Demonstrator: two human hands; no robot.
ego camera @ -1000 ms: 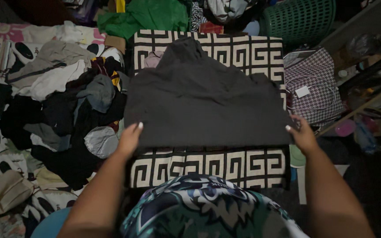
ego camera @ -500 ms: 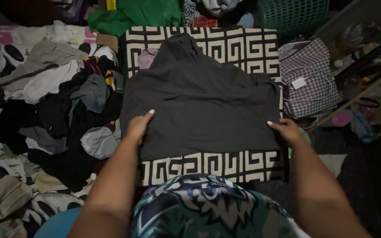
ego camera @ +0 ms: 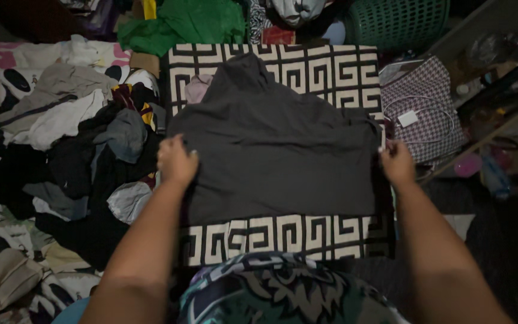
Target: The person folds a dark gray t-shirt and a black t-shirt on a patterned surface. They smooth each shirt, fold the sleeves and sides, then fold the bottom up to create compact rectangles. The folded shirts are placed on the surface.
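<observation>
A dark grey garment (ego camera: 277, 150) lies spread flat on a black-and-cream key-patterned cloth (ego camera: 283, 234). My left hand (ego camera: 177, 161) grips the garment's left edge, about halfway up, with fingers curled. My right hand (ego camera: 397, 162) holds its right edge at the same height. The garment's narrow top end points away from me. A small pink cloth (ego camera: 198, 87) peeks out beside its upper left part.
A heap of mixed clothes (ego camera: 85, 150) lies to the left. A checked bag (ego camera: 421, 108) with a white cable and charger sits right, a green plastic basket (ego camera: 400, 21) behind it. Green cloth (ego camera: 181, 24) lies at the back. Shelf rails run along the right.
Both hands moved up from the garment's near corners along its side edges to about its middle and closed on the fabric. The garment stays flat.
</observation>
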